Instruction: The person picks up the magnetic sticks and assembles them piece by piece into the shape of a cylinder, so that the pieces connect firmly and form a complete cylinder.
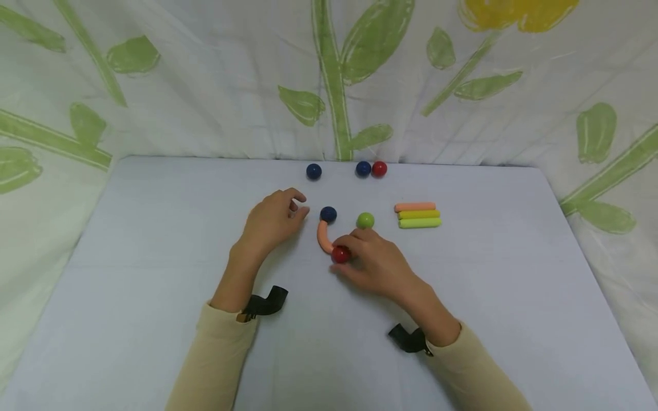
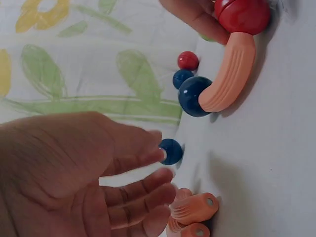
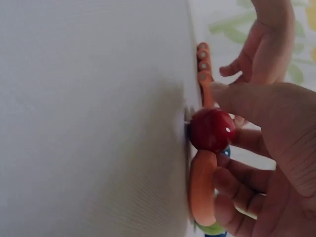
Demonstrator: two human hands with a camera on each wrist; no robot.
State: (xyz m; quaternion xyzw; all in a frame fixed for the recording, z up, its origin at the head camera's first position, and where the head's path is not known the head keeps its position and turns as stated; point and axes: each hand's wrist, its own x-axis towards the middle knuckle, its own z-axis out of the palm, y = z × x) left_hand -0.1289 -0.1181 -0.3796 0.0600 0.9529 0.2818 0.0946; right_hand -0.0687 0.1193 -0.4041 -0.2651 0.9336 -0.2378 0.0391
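Observation:
In the head view my right hand holds a glossy red ball between thumb and fingers. A curved orange stick runs from this ball to a dark blue ball. The right wrist view shows a second curved orange stick against the red ball, beside my curled fingers; the hand hides it in the head view. A green ball lies just past my right knuckles. My left hand hovers left of the blue ball, fingers loosely bent and holding nothing. Several orange sticks with metal ends lie beyond it.
Along the white table's back edge sit a lone blue ball, then another blue ball beside a red one. Straight orange, yellow and lime sticks lie stacked side by side at right.

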